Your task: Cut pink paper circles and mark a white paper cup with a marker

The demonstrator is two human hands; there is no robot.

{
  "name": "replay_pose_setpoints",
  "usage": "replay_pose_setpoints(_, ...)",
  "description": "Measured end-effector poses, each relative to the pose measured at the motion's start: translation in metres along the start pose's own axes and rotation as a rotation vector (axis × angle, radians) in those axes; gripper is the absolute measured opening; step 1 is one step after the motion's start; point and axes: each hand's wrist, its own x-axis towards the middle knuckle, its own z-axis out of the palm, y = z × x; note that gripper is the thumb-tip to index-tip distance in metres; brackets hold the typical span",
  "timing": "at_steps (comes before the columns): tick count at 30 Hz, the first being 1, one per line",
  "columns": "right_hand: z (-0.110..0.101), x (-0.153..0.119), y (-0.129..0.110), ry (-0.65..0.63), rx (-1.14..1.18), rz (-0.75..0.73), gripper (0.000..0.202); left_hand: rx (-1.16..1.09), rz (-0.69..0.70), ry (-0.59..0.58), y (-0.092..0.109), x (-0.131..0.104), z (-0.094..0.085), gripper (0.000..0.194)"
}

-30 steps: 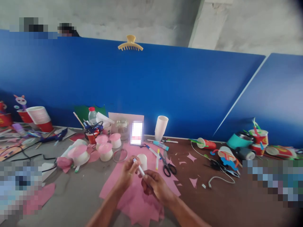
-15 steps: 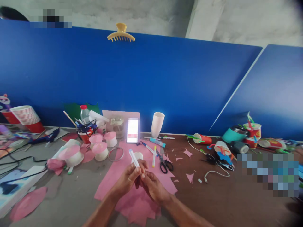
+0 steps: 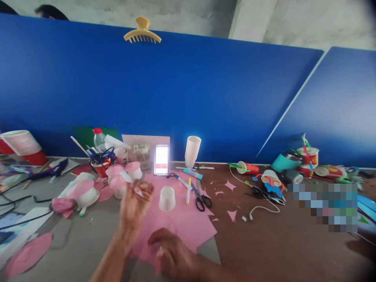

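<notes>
Fingers of the left hand (image 3: 136,200) curl around a blurred white marker (image 3: 126,176), left of an upturned paper cup (image 3: 167,199), while the right hand (image 3: 173,250) bends over pink paper (image 3: 202,232), its grip unclear.

The marker (image 3: 125,175) in my left hand (image 3: 135,199) looks like smooth white plastic, though blurred. I have matt pink paper (image 3: 190,225) under a smooth, dull white paper cup (image 3: 167,199). My scissors (image 3: 203,203) have dark plastic handles. The worktop (image 3: 258,243) looks smooth with a faint sheen, the blue partition (image 3: 182,90) softly glossy, the hair claw (image 3: 142,33) shiny plastic, the wall (image 3: 182,19) rough, matt concrete.
</notes>
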Motion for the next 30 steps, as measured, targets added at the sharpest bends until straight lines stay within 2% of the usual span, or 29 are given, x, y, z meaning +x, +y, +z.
replay_pose_setpoints(1,0.0,0.0,-0.003,-0.064,0.067,-0.033,0.072,-0.057,0.027,0.073,0.005,0.006,-0.003,0.076)
replay_pose_setpoints(2,-0.002,0.002,-0.005,-0.003,0.128,-0.029,0.072,-0.1,0.032,0.112,0.007,0.01,-0.006,0.076)
replay_pose_setpoints(3,-0.005,0.005,-0.006,0.043,0.17,-0.009,0.072,-0.116,0.004,0.103,0.008,0.011,-0.006,0.075)
replay_pose_setpoints(6,-0.026,0.018,-0.002,0.277,0.297,0.043,0.073,-0.07,-0.117,-0.089,-0.003,0.0,-0.001,0.073)
replay_pose_setpoints(10,-0.064,0.033,0.013,0.535,0.408,0.119,0.064,0.009,-0.251,-0.413,-0.021,-0.022,0.009,0.063)
replay_pose_setpoints(11,-0.073,0.036,0.017,0.566,0.453,0.117,0.061,0.029,-0.291,-0.474,-0.024,-0.025,0.01,0.06)
replay_pose_setpoints(14,-0.093,0.041,0.026,0.56,0.657,0.099,0.054,0.098,-0.395,-0.59,-0.033,-0.031,0.01,0.057)
replay_pose_setpoints(18,-0.105,0.043,0.03,0.511,0.738,0.146,0.049,0.18,-0.472,-0.633,-0.045,-0.035,0.009,0.065)
replay_pose_setpoints(22,-0.108,0.042,0.03,0.467,0.749,0.162,0.038,0.204,-0.551,-0.675,-0.05,-0.038,0.01,0.068)
replay_pose_setpoints(30,-0.104,0.039,0.037,0.477,0.636,0.12,0.028,0.221,-0.594,-0.691,-0.054,-0.039,0.01,0.07)
